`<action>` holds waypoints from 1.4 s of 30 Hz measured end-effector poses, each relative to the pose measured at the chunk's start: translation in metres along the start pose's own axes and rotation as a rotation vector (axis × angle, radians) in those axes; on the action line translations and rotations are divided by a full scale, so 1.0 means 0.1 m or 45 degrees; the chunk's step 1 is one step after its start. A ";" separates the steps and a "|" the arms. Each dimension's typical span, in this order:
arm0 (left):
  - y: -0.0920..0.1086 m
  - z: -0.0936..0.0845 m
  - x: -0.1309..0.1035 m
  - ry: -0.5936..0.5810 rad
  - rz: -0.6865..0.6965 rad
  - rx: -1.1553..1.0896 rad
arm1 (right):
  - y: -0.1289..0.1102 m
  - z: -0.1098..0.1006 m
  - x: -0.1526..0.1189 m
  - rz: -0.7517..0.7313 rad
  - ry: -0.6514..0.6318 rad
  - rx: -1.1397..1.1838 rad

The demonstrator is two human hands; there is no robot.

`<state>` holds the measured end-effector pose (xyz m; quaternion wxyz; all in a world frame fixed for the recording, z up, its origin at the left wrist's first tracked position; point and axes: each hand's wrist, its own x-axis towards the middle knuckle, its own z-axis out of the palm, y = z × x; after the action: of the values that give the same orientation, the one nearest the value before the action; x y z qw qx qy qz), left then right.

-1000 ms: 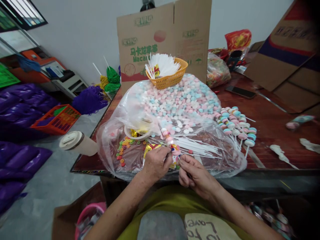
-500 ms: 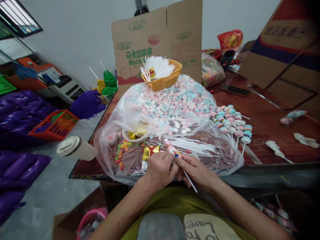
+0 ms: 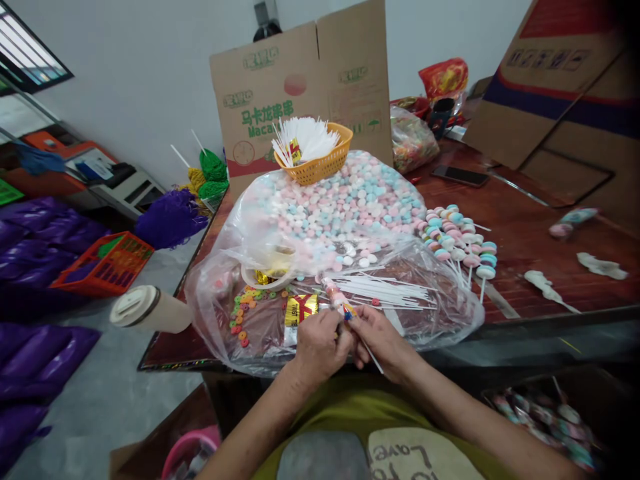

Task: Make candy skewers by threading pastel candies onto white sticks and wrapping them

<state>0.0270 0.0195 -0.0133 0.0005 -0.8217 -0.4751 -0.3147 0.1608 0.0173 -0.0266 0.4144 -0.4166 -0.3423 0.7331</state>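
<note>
Between my two hands is a marshmallow skewer [image 3: 334, 292], tilted, its pastel candies pointing away from me and its white stick running down toward me. It seems to be in a clear printed wrapper. My left hand [image 3: 323, 343] is closed at the wrapper's lower end, its fingertips partly hidden. My right hand [image 3: 383, 337] pinches the same end from the right, near the stick. Just left of the hands lies a gold twist-tie packet [image 3: 300, 310]. Several loose white sticks [image 3: 385, 290] lie beyond my right hand on clear plastic.
A plastic bag of pastel marshmallows [image 3: 330, 207] fills the middle, with a yellow basket [image 3: 320, 167] of white strips on top. Finished-looking skewers [image 3: 463, 243] are piled to the right. A lidded cup [image 3: 153, 310] stands at left; a phone [image 3: 460, 175] lies at back right.
The camera view has shifted slightly. Both hands stay together on the skewer, and my right fingers have moved a little up over the printed wrapper.
</note>
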 end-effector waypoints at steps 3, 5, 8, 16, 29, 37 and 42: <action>-0.01 -0.04 -0.01 0.042 -0.106 -0.098 | -0.13 -0.04 -0.10 0.091 -0.187 0.241; 0.01 -0.06 -0.02 0.022 -0.102 -0.146 | -0.17 -0.06 -0.14 0.181 -0.191 0.263; 0.07 -0.05 -0.04 0.001 -0.082 -0.138 | -0.11 -0.04 -0.13 0.217 -0.055 0.239; 0.11 0.05 -0.14 -0.001 -0.076 -0.057 | 0.14 0.02 0.02 -0.173 0.194 -0.085; 0.08 -0.63 0.65 -0.161 -1.167 -1.394 | -0.68 -0.11 -0.09 -1.664 -0.016 -1.349; 0.13 -0.32 0.53 -0.314 -1.188 -1.478 | -0.56 -0.12 0.05 -1.617 -0.089 -1.688; 0.01 -0.21 0.42 -0.208 -1.132 -1.253 | -0.54 -0.22 0.04 -1.311 -0.143 -1.248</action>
<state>0.0314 0.0455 0.0257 -0.5403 -0.4732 -0.5681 -0.4017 0.1964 0.0468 0.0084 0.4549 -0.3018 -0.8067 0.2265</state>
